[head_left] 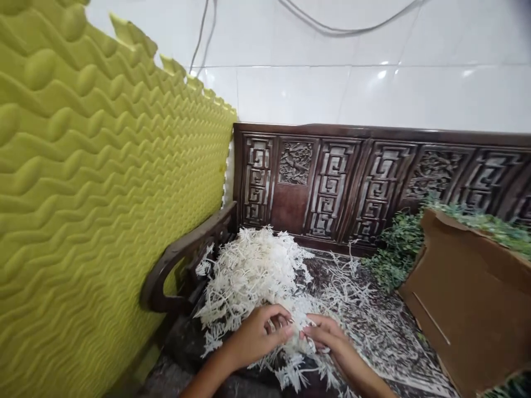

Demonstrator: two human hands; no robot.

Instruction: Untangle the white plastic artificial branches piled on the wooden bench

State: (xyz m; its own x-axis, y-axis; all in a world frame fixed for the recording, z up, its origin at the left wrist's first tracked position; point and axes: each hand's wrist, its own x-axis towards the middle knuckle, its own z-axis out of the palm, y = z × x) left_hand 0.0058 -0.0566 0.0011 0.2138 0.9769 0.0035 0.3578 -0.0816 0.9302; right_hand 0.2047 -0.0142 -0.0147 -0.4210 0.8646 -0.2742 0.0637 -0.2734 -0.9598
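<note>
A: What are the hands doing?

B: The left hand point(262, 334) curls its thumb and fingers together on some white sprigs point(303, 327); the right hand point(327, 334) pinches at them from the other side. The fingertips nearly meet, and which hand grips which stem I cannot tell.

A: And right around them?

B: Just beyond the left hand rises a white pile point(259, 265) of similar pieces. More sprigs hang below both hands, over something dark I cannot make out. Right of the right hand, loose pale stems point(352, 301) scatter over the patterned seat.

A: Anything in the way?

B: Farther right, a brown cardboard piece point(473, 298) covers part of the green foliage point(396, 249), and the frame's right edge cuts it off. Left of the left hand is a curved armrest point(160, 276), then a yellow textured mat point(116, 166), also cut off.

A: Beyond the pile?

B: A carved wooden backrest point(290, 207), running out of view on the right, with a white tiled wall point(290, 94) above it.

A: Counts?

B: Two hands, one pile, one cardboard piece, one armrest in view, one mat surface. Two cable stretches point(338, 29) show on the wall, perhaps one cable. The sprigs overlap too much to count.
</note>
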